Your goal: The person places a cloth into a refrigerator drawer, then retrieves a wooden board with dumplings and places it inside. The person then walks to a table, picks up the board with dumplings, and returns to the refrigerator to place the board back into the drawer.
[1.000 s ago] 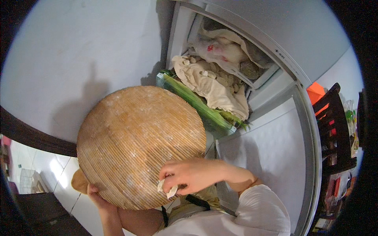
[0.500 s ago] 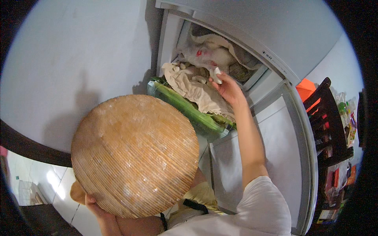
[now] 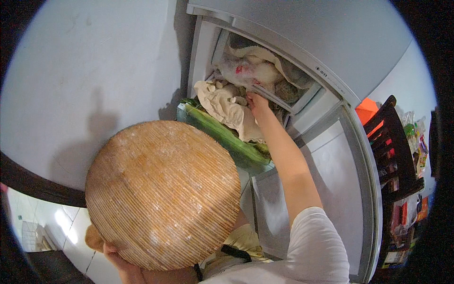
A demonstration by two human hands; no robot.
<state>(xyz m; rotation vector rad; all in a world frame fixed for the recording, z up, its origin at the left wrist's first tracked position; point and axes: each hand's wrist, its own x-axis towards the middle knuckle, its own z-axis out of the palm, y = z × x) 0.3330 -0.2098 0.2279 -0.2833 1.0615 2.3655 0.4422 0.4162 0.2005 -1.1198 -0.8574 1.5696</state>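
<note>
My left hand (image 3: 113,257) grips the lower left rim of a round, ribbed stalk tray (image 3: 163,196), which has whitish powder on its surface. The tray is held in front of my legs. My right hand (image 3: 257,103) reaches into a pulled-out refrigerator drawer (image 3: 255,166), with its fingers curled down at the edge of a crumpled cream cloth (image 3: 221,102). Whatever those fingers hold is hidden. Small pale lumps show beside the cloth. Long green vegetables (image 3: 213,127) lie along the drawer's front.
Behind the drawer, a compartment holds a clear bag (image 3: 243,71) of pale contents. The refrigerator door (image 3: 326,175) stands open on the right. Beyond it are a dark wooden chair (image 3: 395,146) and packaged goods. A white wall rises on the left.
My right hand has moved down and left, deeper among the drawer's contents. The small white piece in its fingers is out of sight now. The tray has dropped slightly.
</note>
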